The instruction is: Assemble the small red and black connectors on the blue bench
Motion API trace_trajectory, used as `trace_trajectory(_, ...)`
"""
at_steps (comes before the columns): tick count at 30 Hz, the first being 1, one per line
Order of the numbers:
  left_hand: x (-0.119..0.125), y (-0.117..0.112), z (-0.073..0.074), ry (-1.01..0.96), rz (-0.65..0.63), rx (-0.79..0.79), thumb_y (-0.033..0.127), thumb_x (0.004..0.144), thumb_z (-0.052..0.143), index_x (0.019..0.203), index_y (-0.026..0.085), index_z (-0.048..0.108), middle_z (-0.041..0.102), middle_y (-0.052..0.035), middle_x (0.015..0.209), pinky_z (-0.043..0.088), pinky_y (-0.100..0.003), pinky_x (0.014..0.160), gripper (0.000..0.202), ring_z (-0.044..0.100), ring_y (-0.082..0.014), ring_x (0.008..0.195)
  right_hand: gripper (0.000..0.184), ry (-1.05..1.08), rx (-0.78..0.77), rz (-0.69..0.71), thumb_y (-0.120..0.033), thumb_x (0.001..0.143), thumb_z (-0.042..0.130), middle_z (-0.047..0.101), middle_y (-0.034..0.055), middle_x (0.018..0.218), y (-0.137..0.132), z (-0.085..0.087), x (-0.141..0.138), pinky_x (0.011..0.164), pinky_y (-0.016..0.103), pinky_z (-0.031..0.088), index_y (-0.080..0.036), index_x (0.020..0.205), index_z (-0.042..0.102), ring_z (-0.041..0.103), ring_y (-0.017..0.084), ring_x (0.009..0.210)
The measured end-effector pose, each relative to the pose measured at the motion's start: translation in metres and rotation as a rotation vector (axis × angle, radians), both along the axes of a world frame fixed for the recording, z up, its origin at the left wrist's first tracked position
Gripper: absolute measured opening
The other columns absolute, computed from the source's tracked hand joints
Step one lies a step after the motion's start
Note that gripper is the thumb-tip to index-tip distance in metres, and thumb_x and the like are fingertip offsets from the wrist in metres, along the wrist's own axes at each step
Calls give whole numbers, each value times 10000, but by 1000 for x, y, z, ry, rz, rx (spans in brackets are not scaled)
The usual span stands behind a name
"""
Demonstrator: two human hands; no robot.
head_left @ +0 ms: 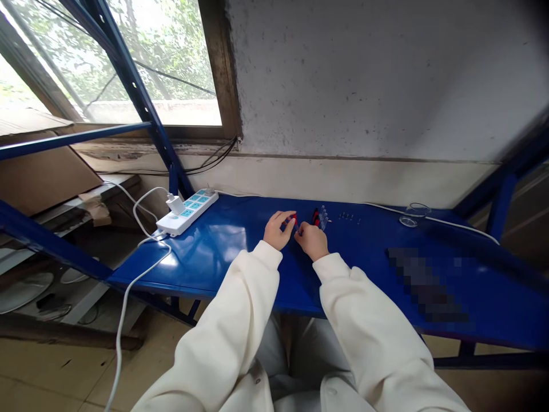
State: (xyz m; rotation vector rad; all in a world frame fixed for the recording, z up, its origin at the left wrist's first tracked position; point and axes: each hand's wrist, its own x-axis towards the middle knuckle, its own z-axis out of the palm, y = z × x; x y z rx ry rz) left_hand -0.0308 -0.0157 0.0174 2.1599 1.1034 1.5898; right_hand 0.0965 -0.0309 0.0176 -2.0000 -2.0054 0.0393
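Observation:
Both my hands rest close together on the blue table (223, 252), in white sleeves. My left hand (278, 229) is curled, its fingers pinching a small red piece (293, 218). My right hand (312, 240) is also closed, its fingertips meeting the left hand's on a thin dark part that is too small to name. Just beyond my right hand lie a red and black item (316, 217) and a small clear plastic part (323, 217). A row of tiny dark pieces (349, 217) sits further right.
A white power strip (189, 212) with a plugged-in charger and white cable lies at the table's left back corner. A clear round dish (414, 215) and a thin white cable (463, 225) sit at the right back. Blue shelf frames flank the table. The wall stands behind.

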Motion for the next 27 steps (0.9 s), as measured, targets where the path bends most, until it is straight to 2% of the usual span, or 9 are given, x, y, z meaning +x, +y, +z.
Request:
trace_trajectory(3,1,-3,-1,88,-15,45,279,845,433,1084,201,578,584,-57,883,463,-278,756,290,541,-122,763,152,55,14,-19,-316,767,486,639,52,753,2,-3,2,523,227,315,-188,807,558,600,177,688)
trace_trajectory(7,2,-1,-6,174,-27,77,275,845,432,1037,201,611,575,-60,874,457,-298,790,273,543,-139,823,226,161,63,-33,-400,776,469,632,42,709,4,-5,3,512,227,290,-193,764,561,586,164,667)
trace_trajectory(9,3,1,-8,155,-51,68,273,839,445,1022,203,614,576,-57,872,461,-291,779,259,545,-136,823,256,201,90,-27,-425,781,456,625,40,685,4,-4,3,509,227,279,-194,752,561,578,159,651)
trace_trajectory(16,8,5,-12,-48,-42,-92,289,758,559,882,176,596,574,-38,865,467,-230,619,172,519,-82,634,213,232,152,68,-370,787,458,608,25,651,-1,0,2,491,223,238,-193,726,558,545,136,592)
trace_trajectory(22,6,16,-20,-100,-13,-214,331,678,621,668,143,571,550,-30,787,430,-222,552,195,474,-62,545,205,280,228,91,-369,799,447,582,-5,611,-1,-5,2,491,213,240,-207,734,554,515,118,555)
trace_trajectory(27,3,19,-20,-122,-36,-385,356,643,630,628,136,584,550,-9,684,384,-219,528,225,448,-68,530,179,273,249,131,-337,795,450,572,-9,604,0,-7,3,498,212,248,-210,747,566,508,115,551)
